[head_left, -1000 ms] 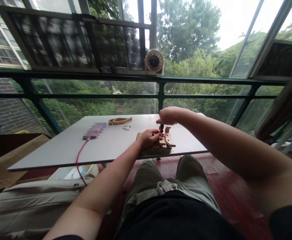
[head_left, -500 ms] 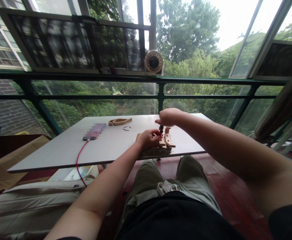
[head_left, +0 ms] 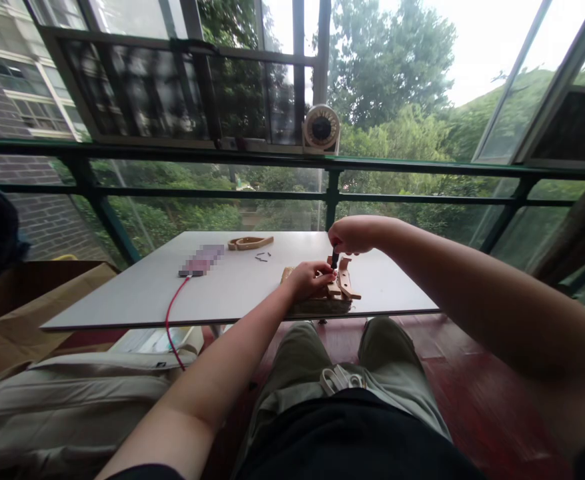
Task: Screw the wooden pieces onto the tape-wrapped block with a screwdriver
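Observation:
My right hand [head_left: 351,233] is closed around the top of an upright black-handled screwdriver [head_left: 335,259], whose tip is hidden. Low beside the shaft, my left hand [head_left: 310,280] pinches with thumb and fingers at something small that I cannot make out. Both hands are over light wooden pieces [head_left: 345,281], one of them curved with dark holes. Under these lies a thick block [head_left: 322,307] at the table's near edge, partly covered by my left hand.
On the white table [head_left: 242,293] lie a curved wooden piece [head_left: 251,243], several small dark screws or pins [head_left: 262,257] and a blurred-out device with a red cable [head_left: 171,312]. A small round fan [head_left: 321,128] stands on the green railing. A cardboard box [head_left: 67,287] and a beige bag [head_left: 87,400] are at left.
The view has shifted, so the table and hands appear slightly farther right. My right wrist has turned a little on the screwdriver; my left hand keeps its place at the wood.

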`<state>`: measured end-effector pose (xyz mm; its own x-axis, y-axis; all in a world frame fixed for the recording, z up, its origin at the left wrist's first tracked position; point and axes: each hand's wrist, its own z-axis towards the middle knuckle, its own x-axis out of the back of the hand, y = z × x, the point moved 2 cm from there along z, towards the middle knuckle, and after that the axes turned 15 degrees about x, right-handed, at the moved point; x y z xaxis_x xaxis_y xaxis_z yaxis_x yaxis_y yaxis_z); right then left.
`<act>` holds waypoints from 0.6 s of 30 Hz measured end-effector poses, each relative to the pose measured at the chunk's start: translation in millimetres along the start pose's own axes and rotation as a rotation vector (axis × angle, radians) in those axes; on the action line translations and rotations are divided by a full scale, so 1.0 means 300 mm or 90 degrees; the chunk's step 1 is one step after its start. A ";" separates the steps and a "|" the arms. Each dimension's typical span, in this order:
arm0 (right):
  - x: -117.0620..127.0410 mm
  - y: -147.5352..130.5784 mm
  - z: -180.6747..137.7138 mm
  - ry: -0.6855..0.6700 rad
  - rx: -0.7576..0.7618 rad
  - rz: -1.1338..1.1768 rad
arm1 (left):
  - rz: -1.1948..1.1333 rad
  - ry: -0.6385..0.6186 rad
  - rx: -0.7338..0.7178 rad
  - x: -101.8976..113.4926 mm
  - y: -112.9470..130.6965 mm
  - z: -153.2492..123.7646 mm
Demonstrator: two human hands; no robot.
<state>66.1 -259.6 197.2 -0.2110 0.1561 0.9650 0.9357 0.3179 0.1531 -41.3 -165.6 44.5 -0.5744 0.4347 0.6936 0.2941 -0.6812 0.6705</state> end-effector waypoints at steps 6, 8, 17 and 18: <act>-0.008 -0.009 0.012 -0.018 -0.048 -0.040 | 0.001 -0.009 -0.014 0.001 0.013 -0.005; -0.016 -0.003 0.022 0.008 -0.055 -0.080 | 0.004 -0.018 -0.015 0.002 0.021 -0.009; -0.042 0.034 0.033 0.048 -0.100 -0.071 | -0.026 -0.020 0.010 0.000 0.022 -0.004; -0.043 0.036 0.028 0.039 -0.097 -0.056 | -0.019 -0.021 0.017 0.000 0.021 -0.003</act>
<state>76.4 -250.3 184.6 -0.2804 0.0756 0.9569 0.9473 0.1824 0.2632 -40.1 -170.3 48.5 -0.5576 0.4746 0.6811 0.2976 -0.6516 0.6977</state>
